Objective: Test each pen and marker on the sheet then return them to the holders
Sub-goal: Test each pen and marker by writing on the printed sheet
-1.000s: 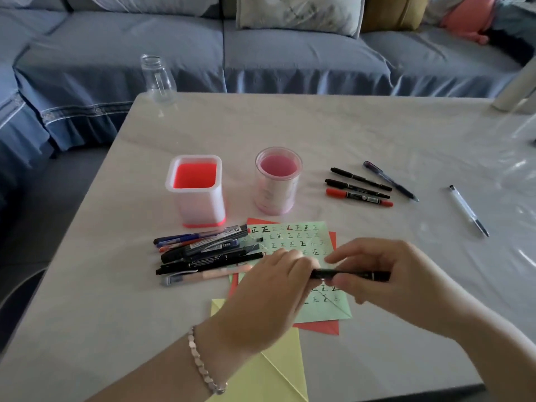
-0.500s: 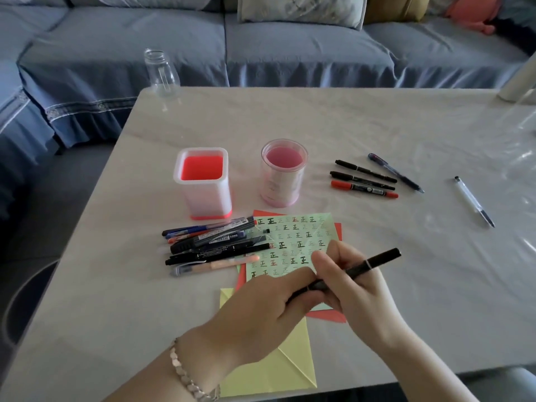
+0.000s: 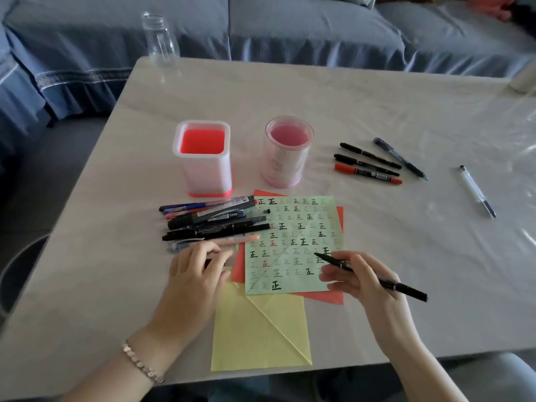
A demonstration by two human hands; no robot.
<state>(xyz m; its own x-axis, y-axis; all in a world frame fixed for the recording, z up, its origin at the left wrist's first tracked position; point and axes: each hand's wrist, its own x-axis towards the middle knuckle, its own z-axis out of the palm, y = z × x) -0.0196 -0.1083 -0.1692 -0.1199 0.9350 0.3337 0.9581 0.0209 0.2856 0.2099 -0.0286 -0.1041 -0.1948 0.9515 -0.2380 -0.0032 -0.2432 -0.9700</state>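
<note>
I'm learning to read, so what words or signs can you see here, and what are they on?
"正": handwritten many times in black, grey and red on the green sheet.
Pens in the pile: barrel labels too blurred to read.
Red marker and black marker in the right hand: print too small to read.
Round holder: faint marks, unreadable.

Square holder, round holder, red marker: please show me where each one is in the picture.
square holder (image 3: 204, 175): head view, on its white front wall.
round holder (image 3: 282, 166): head view, on its pink side wall.
red marker (image 3: 368, 172): head view, on the middle of its barrel.
</note>
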